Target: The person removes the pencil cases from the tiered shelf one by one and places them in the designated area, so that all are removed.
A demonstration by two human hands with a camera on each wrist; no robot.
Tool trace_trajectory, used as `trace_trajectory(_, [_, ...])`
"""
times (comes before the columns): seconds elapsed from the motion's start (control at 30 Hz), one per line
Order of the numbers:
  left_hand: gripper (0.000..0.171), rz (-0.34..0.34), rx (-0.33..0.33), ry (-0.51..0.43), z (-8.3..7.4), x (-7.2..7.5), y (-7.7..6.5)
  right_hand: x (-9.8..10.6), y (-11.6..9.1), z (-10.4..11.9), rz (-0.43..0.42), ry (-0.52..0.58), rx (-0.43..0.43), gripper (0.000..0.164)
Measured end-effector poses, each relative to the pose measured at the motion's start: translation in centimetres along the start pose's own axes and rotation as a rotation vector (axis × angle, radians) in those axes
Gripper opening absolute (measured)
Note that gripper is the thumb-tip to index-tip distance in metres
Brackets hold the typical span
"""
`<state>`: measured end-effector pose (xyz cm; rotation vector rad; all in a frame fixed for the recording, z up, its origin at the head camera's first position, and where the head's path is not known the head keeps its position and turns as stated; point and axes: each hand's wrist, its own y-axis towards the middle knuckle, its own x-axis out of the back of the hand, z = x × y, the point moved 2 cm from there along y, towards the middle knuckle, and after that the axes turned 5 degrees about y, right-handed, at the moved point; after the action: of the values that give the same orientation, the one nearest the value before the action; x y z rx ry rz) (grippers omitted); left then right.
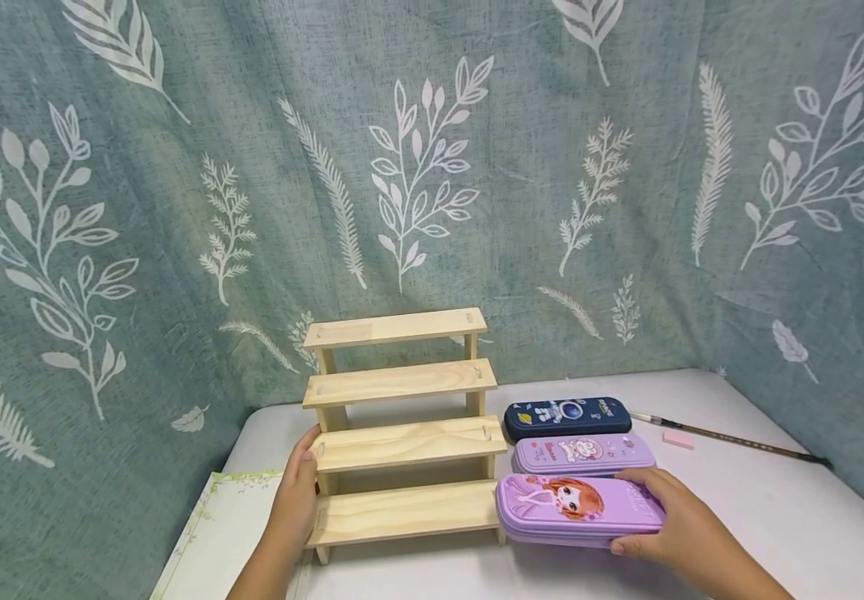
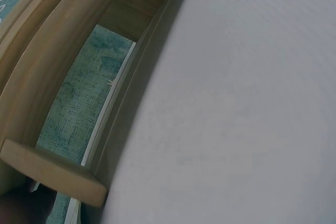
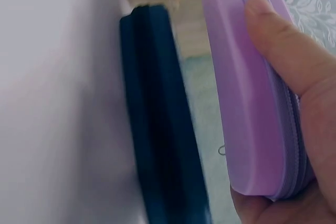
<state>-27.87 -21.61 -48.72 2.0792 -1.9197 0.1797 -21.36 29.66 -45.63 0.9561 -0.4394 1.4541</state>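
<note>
A wooden four-step display rack (image 1: 409, 442) stands on the table. My left hand (image 1: 297, 483) holds its left side by the lower steps; some fingers are hidden behind the wood. In the left wrist view that hand (image 2: 26, 205) is only a dark patch near an end of the rack (image 2: 58, 174). My right hand (image 1: 671, 521) grips the right end of a purple pencil case (image 1: 577, 508) with a red-haired girl on its lid. In the right wrist view the thumb (image 3: 283, 45) lies along the zip of this case (image 3: 241, 93), which is raised off the table.
Behind the held case lie a lilac pencil case (image 1: 585, 452) with a bunny and a navy astronaut pencil case (image 1: 566, 418). A pink eraser (image 1: 677, 439) and a long brush (image 1: 731, 437) lie to the right. A pale patterned sheet (image 1: 214, 525) lies left; a leaf-print curtain (image 1: 432, 183) hangs behind.
</note>
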Motion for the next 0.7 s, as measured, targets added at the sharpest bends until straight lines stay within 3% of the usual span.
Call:
trace_trajectory(0.13, [0.054,-0.002,0.014,0.002,0.3,-0.1,0.0,0.5,-0.9,-1.4,0.080,-0.024,-0.061,0.093])
trace_trajectory(0.47, [0.054,-0.008,0.002,-0.015,0.0,0.0,-0.1,0.8,-2.1,-4.3,0.140,-0.067,-0.065,0.092])
trace_trajectory(0.7, [0.054,-0.006,0.006,-0.004,0.0,0.0,0.0,0.4,-2.6,-5.8,0.244,-0.074,-0.120,0.087])
